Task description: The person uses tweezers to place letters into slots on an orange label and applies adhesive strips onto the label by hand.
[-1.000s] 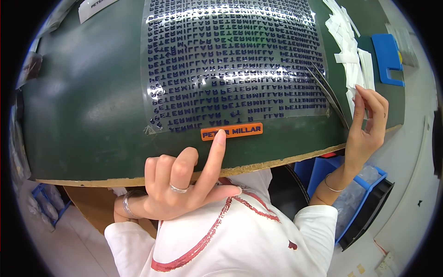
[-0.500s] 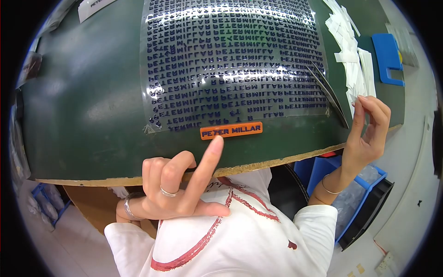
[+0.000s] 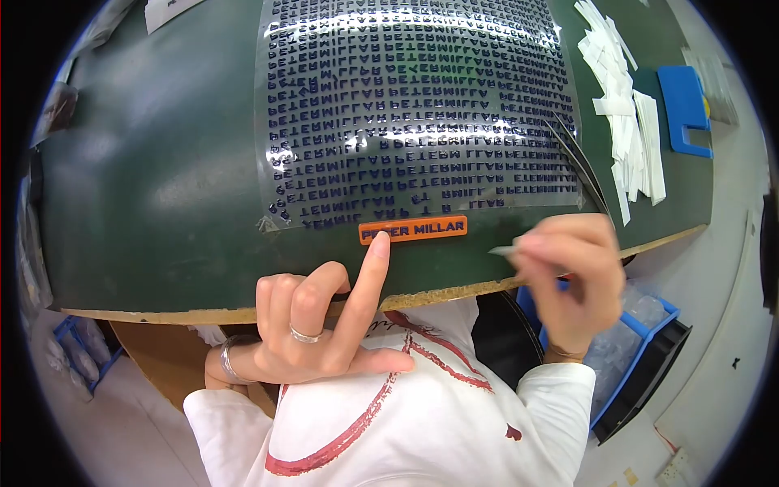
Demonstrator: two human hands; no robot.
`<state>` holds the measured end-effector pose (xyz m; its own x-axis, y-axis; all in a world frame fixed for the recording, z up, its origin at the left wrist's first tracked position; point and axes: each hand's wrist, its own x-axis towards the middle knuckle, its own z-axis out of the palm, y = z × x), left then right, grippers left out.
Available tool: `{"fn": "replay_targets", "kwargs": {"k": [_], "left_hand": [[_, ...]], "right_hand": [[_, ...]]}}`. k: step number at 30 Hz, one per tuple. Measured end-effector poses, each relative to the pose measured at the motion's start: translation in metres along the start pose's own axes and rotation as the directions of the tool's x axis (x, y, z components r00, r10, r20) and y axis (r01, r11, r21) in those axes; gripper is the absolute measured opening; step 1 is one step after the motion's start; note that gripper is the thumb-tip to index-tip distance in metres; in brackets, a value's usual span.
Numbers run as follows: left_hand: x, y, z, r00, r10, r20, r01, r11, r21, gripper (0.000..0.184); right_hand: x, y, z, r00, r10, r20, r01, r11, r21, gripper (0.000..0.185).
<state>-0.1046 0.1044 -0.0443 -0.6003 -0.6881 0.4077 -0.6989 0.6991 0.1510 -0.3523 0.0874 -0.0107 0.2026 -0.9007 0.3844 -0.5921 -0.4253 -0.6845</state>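
Note:
My left hand (image 3: 320, 325) lies at the table's front edge, index finger and thumb stretched out, other fingers curled. Its index fingertip rests on an orange tag (image 3: 430, 228) with raised dark letters reading PETER MILLAR, covering part of the first word. To the right, my right hand (image 3: 572, 272), slightly blurred, pinches a small pale strip (image 3: 502, 251) between thumb and fingertips. Just beyond the tag lies a clear plastic sheet (image 3: 284, 213) with rows of dark letters, seen upside down. Dark metal tweezers (image 3: 586, 166) lie across the sheet's right edge.
Loose white paper strips (image 3: 621, 122) are heaped at the right, beside a blue plastic tool (image 3: 682, 109). A white paper (image 3: 166, 11) lies at the far left. Below the right table edge are blue bins (image 3: 649, 321) with clear bags.
My right hand has come from beside the white strips in toward the tag, carrying the small pale strip. My left index fingertip stays on the tag. The view has shifted slightly.

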Motion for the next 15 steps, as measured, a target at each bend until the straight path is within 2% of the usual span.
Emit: {"fn": "replay_targets", "kwargs": {"k": [1, 5, 12, 15], "left_hand": [[0.001, 0.002, -0.001, 1.0, 0.001, -0.001, -0.001, 1.0, 0.009, 0.09], [0.002, 0.003, 0.0, 1.0, 0.001, -0.016, 0.0, 0.999, 0.034, 0.089], [0.002, 0.001, 0.003, 0.999, 0.014, -0.046, -0.012, 0.999, 0.048, 0.086], [0.003, 0.004, 0.004, 0.998, -0.02, -0.059, 0.027, 0.993, 0.112, 0.073]], "right_hand": [[0.001, -0.004, 0.003, 0.998, 0.009, 0.07, -0.015, 0.997, 0.075, 0.027], [0.011, -0.006, 0.02, 0.996, -0.055, 0.068, 0.044, 0.987, 0.155, 0.033], [0.026, -0.009, 0.036, 0.989, -0.091, 0.114, 0.079, 0.991, 0.107, 0.03], [0.03, -0.009, 0.038, 0.986, -0.101, 0.13, 0.09, 0.992, 0.089, 0.03]]}}
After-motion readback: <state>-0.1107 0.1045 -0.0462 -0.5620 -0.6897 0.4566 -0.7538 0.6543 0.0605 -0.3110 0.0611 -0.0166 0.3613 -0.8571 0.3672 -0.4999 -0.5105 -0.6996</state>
